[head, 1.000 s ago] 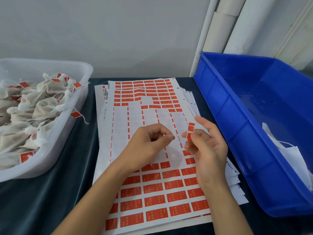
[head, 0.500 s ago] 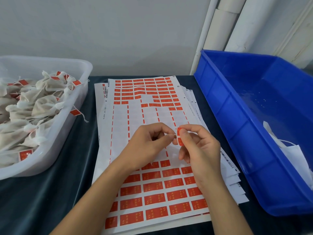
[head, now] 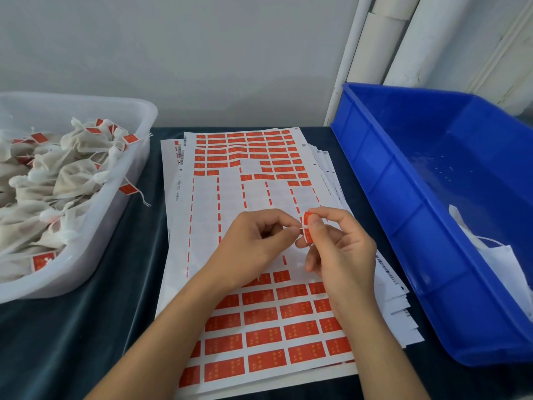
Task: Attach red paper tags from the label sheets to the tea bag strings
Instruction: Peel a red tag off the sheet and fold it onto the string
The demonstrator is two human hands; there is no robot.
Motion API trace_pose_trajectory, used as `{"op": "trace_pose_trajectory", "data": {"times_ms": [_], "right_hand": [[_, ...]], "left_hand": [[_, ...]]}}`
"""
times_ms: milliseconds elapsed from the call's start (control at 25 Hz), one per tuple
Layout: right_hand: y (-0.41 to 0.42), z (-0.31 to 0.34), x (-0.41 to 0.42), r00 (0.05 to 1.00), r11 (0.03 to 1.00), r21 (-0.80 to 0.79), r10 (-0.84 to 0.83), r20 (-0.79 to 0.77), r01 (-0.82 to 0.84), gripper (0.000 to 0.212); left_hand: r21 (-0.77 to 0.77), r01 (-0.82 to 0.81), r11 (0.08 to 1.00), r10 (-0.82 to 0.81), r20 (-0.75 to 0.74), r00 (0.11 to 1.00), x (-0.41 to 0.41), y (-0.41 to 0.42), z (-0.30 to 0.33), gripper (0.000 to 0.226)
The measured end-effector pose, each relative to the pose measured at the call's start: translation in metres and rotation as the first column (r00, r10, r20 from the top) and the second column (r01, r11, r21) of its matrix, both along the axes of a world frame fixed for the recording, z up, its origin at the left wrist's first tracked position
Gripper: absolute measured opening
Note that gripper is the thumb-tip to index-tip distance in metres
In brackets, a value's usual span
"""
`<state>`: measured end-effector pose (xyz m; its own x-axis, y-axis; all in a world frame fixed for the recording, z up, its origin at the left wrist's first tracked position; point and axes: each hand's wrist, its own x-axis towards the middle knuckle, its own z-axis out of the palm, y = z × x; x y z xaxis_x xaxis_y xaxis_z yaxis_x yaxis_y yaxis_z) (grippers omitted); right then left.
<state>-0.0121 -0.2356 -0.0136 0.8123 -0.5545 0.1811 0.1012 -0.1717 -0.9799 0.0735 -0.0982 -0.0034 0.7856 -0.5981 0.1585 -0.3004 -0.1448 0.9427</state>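
Both hands point(head: 253, 243) point(head: 337, 249) pinch one curled red tag point(head: 307, 230); any string is indiscernible.

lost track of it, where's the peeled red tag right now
In the head view, the red tag is pinched in the right hand, just right of centre, above the label sheets.

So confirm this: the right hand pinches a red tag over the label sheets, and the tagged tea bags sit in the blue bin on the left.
Not quite. The right hand does pinch a red tag over the label sheets, but the head view shows the tagged tea bags in the clear plastic tub on the left.
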Motion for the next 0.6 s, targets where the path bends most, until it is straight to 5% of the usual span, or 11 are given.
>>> {"op": "trace_pose_trajectory", "data": {"times_ms": [600], "right_hand": [[0.0031, -0.0010, 0.0007, 1.000, 0.997, -0.072, -0.029, 0.009, 0.030, 0.006]], "left_hand": [[-0.006, -0.045, 0.999, 0.044, -0.073, 0.996, -0.0057, -0.0036, 0.0047, 0.022]]}}
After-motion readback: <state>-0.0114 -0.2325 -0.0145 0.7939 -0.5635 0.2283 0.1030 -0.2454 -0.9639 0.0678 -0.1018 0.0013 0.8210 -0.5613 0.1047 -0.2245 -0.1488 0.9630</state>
